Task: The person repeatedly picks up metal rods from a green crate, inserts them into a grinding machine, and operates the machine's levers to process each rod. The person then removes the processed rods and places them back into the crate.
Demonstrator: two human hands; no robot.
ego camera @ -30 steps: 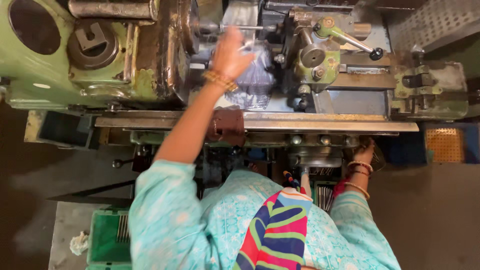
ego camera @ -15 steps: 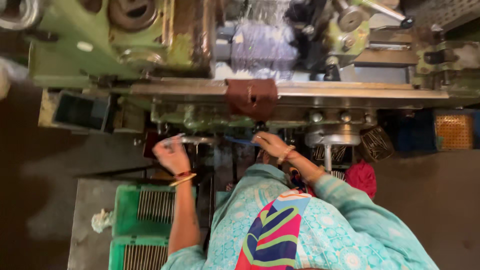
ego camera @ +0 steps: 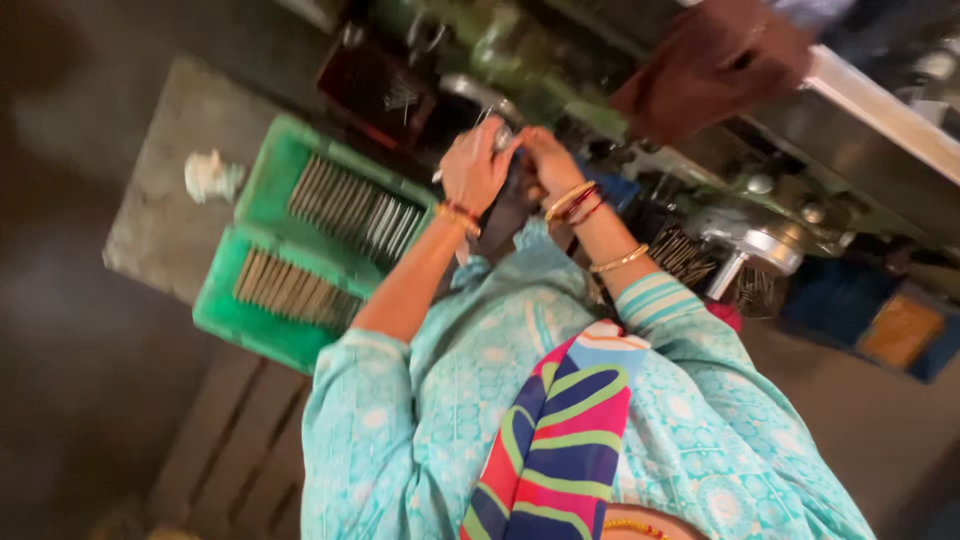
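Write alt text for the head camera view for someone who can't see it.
A person in a turquoise patterned top brings the left hand and right hand together around a small metal part, in front of a green machine. Two green crates of thin metal rods sit to the left; the picture is tilted and blurred.

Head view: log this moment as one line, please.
left hand: on small metal part, grip unclear | right hand: beside it, touching | green crates of metal rods: left | image: blurred
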